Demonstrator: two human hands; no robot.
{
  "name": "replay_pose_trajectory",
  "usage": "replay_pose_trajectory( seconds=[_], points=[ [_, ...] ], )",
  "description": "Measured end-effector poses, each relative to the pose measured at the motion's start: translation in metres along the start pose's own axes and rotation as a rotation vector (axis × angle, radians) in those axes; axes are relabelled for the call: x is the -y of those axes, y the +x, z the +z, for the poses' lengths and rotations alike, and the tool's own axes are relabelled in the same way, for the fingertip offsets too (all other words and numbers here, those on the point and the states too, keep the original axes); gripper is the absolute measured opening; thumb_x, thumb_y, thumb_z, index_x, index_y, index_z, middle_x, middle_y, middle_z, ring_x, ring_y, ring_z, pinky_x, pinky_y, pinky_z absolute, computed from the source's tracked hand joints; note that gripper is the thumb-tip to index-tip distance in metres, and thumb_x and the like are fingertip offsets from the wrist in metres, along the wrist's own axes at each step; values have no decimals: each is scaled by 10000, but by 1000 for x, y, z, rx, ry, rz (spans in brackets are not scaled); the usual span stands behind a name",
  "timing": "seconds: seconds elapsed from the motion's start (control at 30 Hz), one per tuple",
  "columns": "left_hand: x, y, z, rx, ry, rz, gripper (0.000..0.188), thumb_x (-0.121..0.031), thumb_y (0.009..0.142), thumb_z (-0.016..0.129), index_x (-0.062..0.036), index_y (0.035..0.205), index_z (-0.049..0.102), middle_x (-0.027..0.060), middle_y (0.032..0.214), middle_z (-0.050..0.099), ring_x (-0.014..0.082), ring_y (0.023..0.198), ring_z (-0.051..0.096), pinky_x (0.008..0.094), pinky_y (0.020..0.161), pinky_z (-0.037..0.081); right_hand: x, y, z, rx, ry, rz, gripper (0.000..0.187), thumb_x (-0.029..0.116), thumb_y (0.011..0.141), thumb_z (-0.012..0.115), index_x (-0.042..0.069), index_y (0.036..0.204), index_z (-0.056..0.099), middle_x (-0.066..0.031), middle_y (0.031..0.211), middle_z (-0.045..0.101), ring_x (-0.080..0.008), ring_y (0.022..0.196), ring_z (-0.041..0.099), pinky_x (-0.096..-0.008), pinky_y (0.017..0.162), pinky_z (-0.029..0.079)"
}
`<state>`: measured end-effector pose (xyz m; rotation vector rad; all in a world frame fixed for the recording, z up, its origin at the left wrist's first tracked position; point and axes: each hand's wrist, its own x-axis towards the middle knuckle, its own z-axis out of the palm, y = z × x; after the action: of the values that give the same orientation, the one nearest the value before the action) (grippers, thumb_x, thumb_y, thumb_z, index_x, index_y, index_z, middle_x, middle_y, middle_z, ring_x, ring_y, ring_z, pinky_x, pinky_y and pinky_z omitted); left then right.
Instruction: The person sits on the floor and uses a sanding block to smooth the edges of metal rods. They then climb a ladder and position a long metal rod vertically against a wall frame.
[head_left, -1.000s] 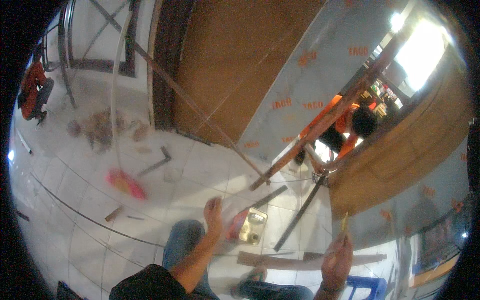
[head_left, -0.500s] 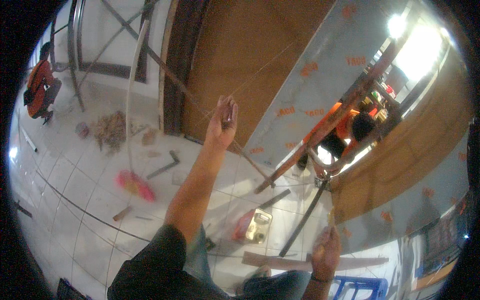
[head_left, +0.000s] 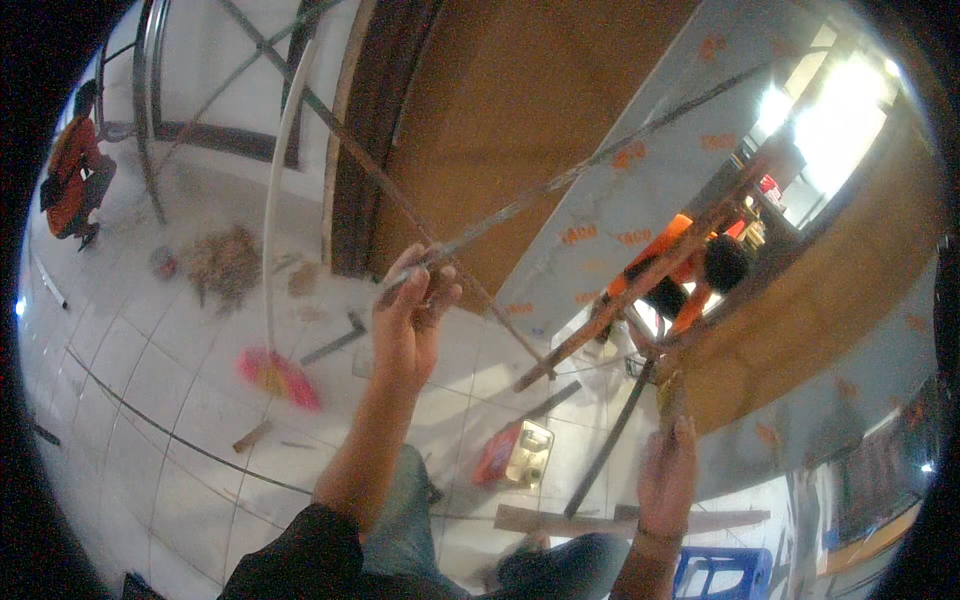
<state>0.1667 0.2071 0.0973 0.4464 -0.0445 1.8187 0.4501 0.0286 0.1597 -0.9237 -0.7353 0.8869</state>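
Observation:
My left hand (head_left: 410,320) is raised in front of the brown panel (head_left: 520,90), its fingers pinched on one end of a long thin greyish strip (head_left: 590,165). The strip slants up and right across the brown panel and the grey printed sheet (head_left: 590,265). Lower right, my right hand (head_left: 667,475) is closed around a small tool with a yellowish upper part (head_left: 668,392); motion blur hides its kind. That hand is close to the lower edge of a large curved brown board (head_left: 770,360).
Reddish-brown poles (head_left: 610,320) cross ahead, with a person in orange (head_left: 690,270) behind. Another person (head_left: 75,190) squats far left. On the tiles lie a red container with a metallic top (head_left: 525,455), a debris pile (head_left: 225,262), wooden planks (head_left: 570,523) and a blue plastic stool (head_left: 725,572).
My left hand has come lower and to the left, and the strip now shows its broad face instead of a thin line. The right hand has shifted slightly up and right.

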Motion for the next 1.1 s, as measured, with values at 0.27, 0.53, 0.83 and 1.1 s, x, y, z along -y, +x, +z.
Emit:
replay_pose_trajectory(
  seconds=[0.27, 0.53, 0.83, 1.1],
  points=[
    [-21, -43, 31, 13, 118, -30, 317, -21, 884, 612, 42, 1191, 561, 156, 1047, 647, 232, 945, 658, 382, 766, 595, 35, -8, 119, 146, -20, -88, 343, 109, 891, 614, 64, 1217, 518, -65, 1104, 633, -152, 936, 632, -249, 688, 539],
    [-18, -58, 30, -83, 205, 13, 340, -49, 884, 624, 46, 1204, 557, 137, 1066, 637, 229, 922, 653, 368, 720, 607, 55, 1, 158, 336, 15, -151, 237, 109, 904, 602, 65, 1124, 525, -57, 1039, 635, -151, 885, 645, -274, 656, 549],
    [-16, -66, 19, -183, 188, 45, 369, -62, 867, 652, 71, 1197, 552, 149, 1019, 639, 251, 890, 656, 382, 701, 613, 82, 53, 153, 432, -27, -355, 229, 135, 907, 613, 64, 1105, 522, -63, 977, 632, -142, 802, 647, -259, 628, 543],
    [-16, -68, 4, -142, 292, 70, 333, -126, 908, 627, 18, 1202, 561, 128, 1036, 665, 216, 907, 666, 346, 694, 613, 86, 98, 165, 460, -217, -605, 273, 161, 879, 663, 0, 1065, 542, -101, 962, 644, -161, 792, 657, -269, 637, 552]
  ],
)
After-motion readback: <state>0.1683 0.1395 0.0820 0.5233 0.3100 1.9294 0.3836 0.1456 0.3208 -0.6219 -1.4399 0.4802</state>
